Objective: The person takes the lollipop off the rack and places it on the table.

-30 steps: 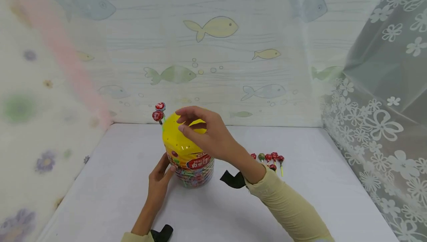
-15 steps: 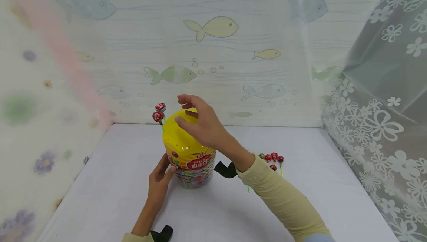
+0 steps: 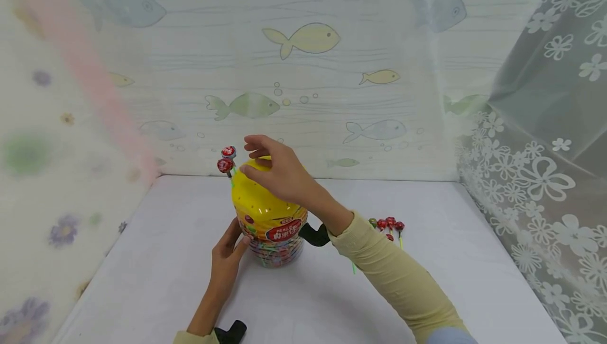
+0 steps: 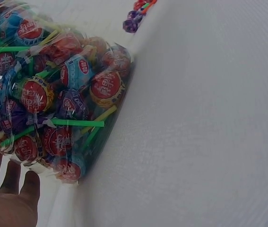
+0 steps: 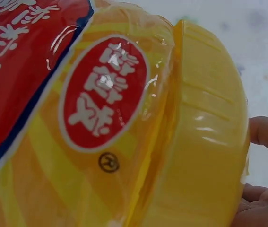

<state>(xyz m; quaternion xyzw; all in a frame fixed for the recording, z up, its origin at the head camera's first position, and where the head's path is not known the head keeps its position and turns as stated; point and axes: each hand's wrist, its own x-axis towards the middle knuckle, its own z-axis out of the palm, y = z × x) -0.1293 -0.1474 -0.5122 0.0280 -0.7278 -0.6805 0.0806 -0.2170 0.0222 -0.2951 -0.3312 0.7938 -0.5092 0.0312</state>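
left hand (image 3: 226,255): relaxed, fingers flat against base of clear plastic lollipop jar (image 3: 270,223)
right hand (image 3: 277,169): cupped loosely over jar's yellow domed lid (image 3: 258,191)
loose red lollipops (image 3: 390,225): right of jar

The white table (image 3: 427,291) carries a lollipop jar (image 3: 269,217) standing upright, directly beneath the right hand (image 3: 280,175) and touching the fingers of the left hand (image 3: 226,259). A loose cluster of lollipops (image 3: 386,226) lies flat on the surface behind the right forearm, apart from the jar.

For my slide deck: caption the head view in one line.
Left hand steadies a lollipop jar on a white table while the right hand rests on its yellow lid.
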